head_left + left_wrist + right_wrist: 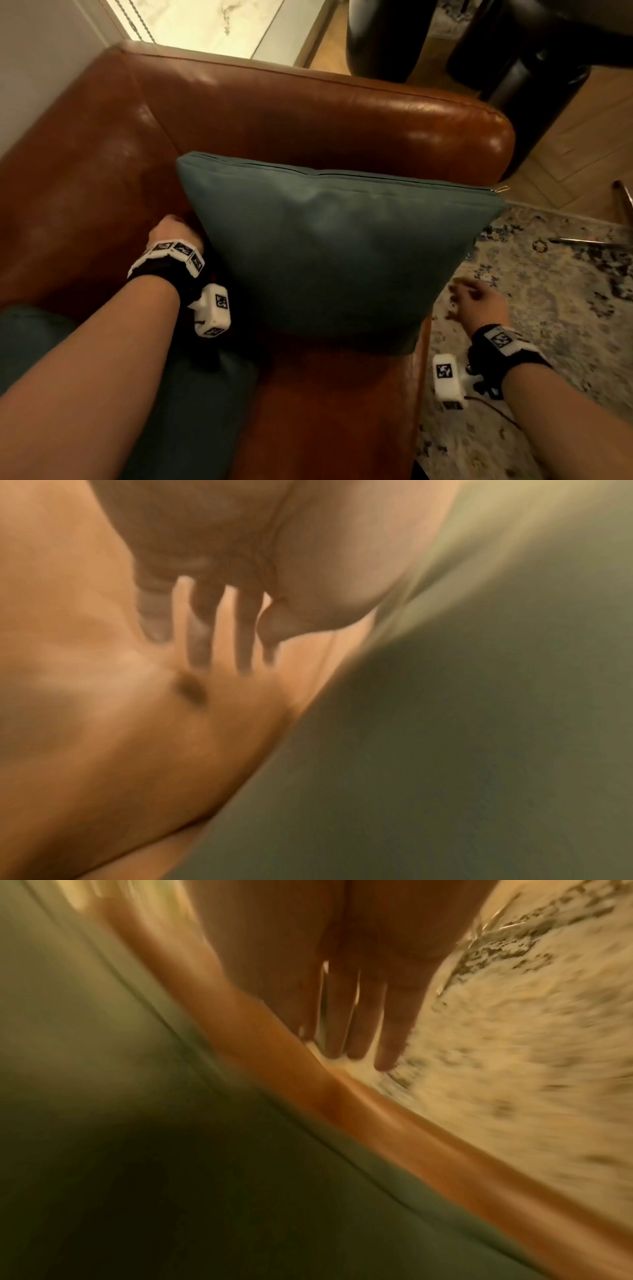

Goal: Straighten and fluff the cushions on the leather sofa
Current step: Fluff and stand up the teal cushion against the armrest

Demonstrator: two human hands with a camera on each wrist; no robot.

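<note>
Though it stands propped at mid-frame against the sofa arm, the teal cushion looks soft and light, likely to sag unless taken by both side edges. At lower left a second teal cushion lies under the forearm. The left hand sits beside the cushion's left edge, its fingers spread and straight; the right hand, fingers straight, hangs clear over the patterned rug. Dark stools stand upper right, out of the way.
</note>
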